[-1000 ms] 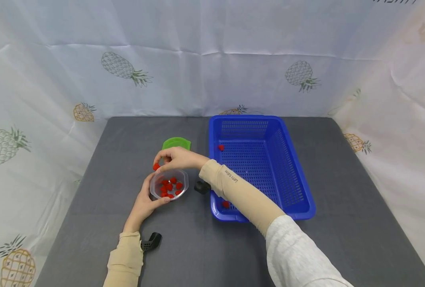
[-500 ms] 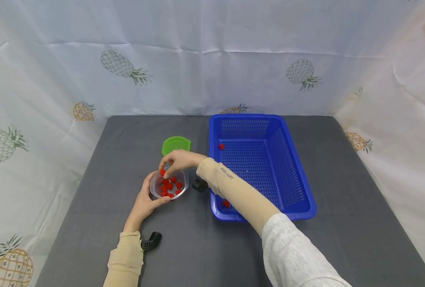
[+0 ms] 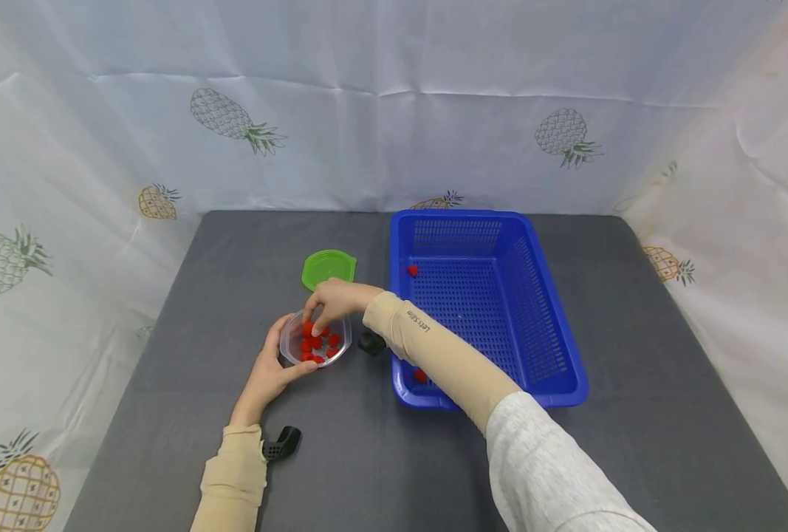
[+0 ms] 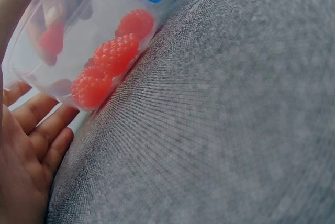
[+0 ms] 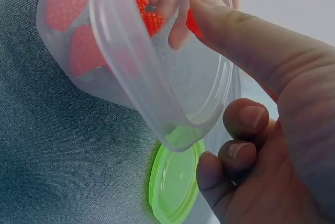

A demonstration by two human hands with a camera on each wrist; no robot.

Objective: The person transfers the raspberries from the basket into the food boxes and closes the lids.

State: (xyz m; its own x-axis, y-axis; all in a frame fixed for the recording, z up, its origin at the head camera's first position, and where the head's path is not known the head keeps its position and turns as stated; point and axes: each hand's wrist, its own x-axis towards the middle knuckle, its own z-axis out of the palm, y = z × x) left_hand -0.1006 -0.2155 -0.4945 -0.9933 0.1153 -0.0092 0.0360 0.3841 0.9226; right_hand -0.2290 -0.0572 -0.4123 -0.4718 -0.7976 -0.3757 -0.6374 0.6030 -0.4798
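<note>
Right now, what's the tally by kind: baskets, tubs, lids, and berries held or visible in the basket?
Blue basket: 1
Clear tub: 1
Green lid: 1
Held berry in the right fingers: 1
Basket berries in view, far berry and near berry: 2
Total: 6, leaving out loose tub berries, partly hidden.

In the head view, small dark lettering (image 3: 418,321) on the beige sleeve (image 3: 460,358) of the person's right forearm reads "Lets Slim", with a capital at the start of each of the two words; whether an apostrophe stands in the first is too small to tell. The words form a single line running lengthwise along the forearm, near the wrist end of the fabric, and appear upside down to the camera, so that the "L" lies toward the elbow and the final "m" toward the wrist.
</note>
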